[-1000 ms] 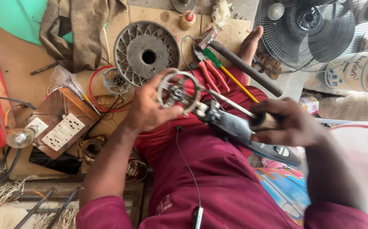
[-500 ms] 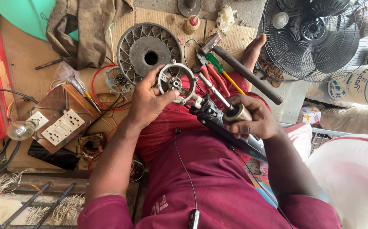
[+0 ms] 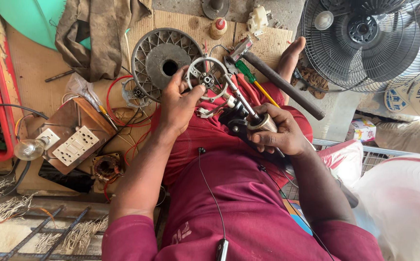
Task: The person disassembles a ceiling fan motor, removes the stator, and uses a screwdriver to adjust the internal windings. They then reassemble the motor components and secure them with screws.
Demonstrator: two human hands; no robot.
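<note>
My left hand (image 3: 178,104) grips a round metal motor end cover (image 3: 207,77) with spokes and a central hub, holding it over my lap. My right hand (image 3: 280,133) is closed around a cylindrical fan rotor (image 3: 261,123); its thin steel shaft (image 3: 236,94) points up toward the cover's hub. The two parts are close together, the shaft tip just beside the cover. Both hands work above my maroon-clothed legs.
A round slotted fan housing (image 3: 159,58) lies on cardboard ahead. A hammer (image 3: 280,82), a green-handled screwdriver (image 3: 251,79) and a small glue bottle (image 3: 218,28) lie nearby. A switchboard with bulb (image 3: 69,145) sits left, a copper-wound stator (image 3: 106,168) below it, a fan grille (image 3: 365,41) right.
Both hands have moved up and closer together. My right hand shifted its grip up onto the rotor, and the cover now sits nearer the shaft's tip.
</note>
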